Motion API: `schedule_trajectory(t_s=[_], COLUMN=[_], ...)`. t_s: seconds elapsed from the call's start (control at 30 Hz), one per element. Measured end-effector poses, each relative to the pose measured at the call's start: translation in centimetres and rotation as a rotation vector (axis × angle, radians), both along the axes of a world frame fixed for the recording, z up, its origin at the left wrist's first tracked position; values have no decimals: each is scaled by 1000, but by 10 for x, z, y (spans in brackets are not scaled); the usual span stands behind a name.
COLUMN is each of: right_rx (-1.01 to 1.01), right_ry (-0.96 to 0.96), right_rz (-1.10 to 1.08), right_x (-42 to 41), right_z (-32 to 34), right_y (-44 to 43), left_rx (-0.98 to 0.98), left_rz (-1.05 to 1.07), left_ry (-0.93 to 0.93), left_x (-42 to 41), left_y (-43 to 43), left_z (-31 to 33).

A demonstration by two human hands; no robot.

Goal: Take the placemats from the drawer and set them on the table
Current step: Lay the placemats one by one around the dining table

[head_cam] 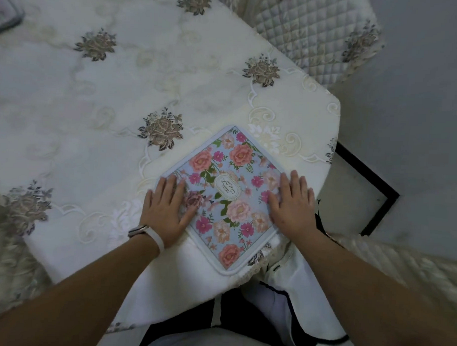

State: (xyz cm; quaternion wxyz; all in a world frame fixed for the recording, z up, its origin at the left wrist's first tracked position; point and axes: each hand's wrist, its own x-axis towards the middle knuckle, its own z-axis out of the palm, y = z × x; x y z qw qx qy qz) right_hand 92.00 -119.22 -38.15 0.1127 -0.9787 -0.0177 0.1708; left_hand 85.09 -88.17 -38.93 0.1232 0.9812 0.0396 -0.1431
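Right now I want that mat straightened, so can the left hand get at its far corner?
Probably yes: the left hand rests flat on the placemat, and nothing lies between it and that corner.

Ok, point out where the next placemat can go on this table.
Free tablecloth lies left of and beyond the floral placemat, up to the grey-edged item far left. Crowded: the near corner, under the placemat, left hand and right hand.
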Motion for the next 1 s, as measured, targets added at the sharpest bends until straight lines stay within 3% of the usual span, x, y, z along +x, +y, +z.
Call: schedule_trajectory(t_s=[0.17, 0.33, 0.53, 0.67, 1.0], right_rx=[14, 74, 168, 170, 150], right_ry=[36, -27, -137, -147, -265], right_rz=[7, 108, 398, 573, 979], right_x=[-28, -46, -59, -70, -134], right_z=[19, 51, 94, 126, 155], right_y=[2, 18, 58, 85, 130], left_rx=[-50, -167, -12, 108, 179], left_rz=[-17, -43, -90, 13, 255], left_ry=[28, -70, -152, -162, -272], left_x=[-28, -42, -67, -101, -233], left_y=[11, 27, 36, 37, 37], left_z=[15, 46, 87, 114, 163])
